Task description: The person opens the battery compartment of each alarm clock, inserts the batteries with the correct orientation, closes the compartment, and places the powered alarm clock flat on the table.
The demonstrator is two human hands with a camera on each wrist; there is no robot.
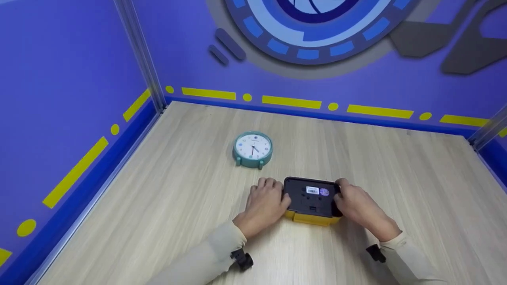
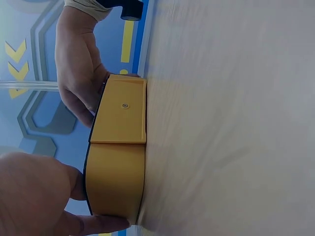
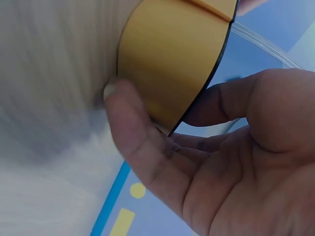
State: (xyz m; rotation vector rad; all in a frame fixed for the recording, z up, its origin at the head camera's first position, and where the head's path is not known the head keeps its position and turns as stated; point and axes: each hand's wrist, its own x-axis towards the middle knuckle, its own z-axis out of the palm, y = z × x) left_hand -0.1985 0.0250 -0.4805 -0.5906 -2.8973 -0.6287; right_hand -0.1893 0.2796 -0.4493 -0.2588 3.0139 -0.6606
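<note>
A yellow box-shaped device (image 1: 313, 219) lies with its black back (image 1: 299, 194) facing up, close over the wood surface. A white barcode label (image 1: 312, 190) and a round purple sticker (image 1: 324, 192) are on that back. My left hand (image 1: 266, 206) holds its left end, thumb over the black edge and fingers along the side. My right hand (image 1: 358, 204) grips the opposite end, thumb on the back's edge; in the right wrist view a fingertip (image 3: 110, 91) reaches under the curved yellow side. The front face is hidden. Beyond the left hand, a teal round clock (image 1: 252, 148) lies face up.
The wood-grain table (image 1: 190, 158) is bounded by blue-purple printed panels (image 1: 79, 59) on the left and at the back. A metal post (image 1: 140, 55) stands at the far left corner. Small black devices (image 1: 242, 259) are strapped at both wrists over light sleeves.
</note>
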